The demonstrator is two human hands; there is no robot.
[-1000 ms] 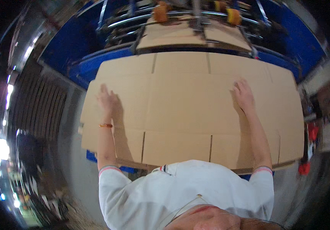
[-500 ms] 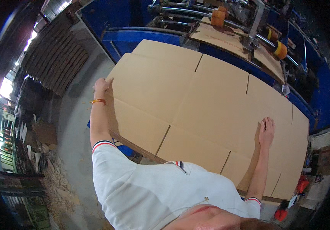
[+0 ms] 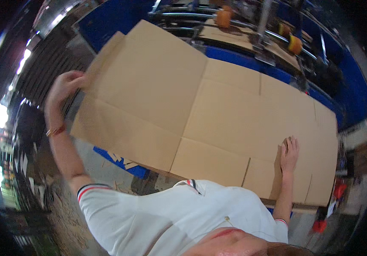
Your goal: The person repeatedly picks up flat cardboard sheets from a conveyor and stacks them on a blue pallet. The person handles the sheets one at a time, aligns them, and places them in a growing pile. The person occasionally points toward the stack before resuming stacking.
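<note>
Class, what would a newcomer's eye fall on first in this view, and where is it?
First, the broad cardboard sheet across the middle, its left panel lifted, with the left hand at that panel's outer edge. The right hand rests flat on the sheet's right part. At the top, an orange roller stands out.

A head-worn fisheye looks steeply down at nearby cardboard (image 3: 230,115)

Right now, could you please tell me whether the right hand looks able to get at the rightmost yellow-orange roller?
Probably not without leaning forward: the right hand rests on the cardboard sheet, and the sheet's far part and the blue machine edge lie between it and the roller.
</note>
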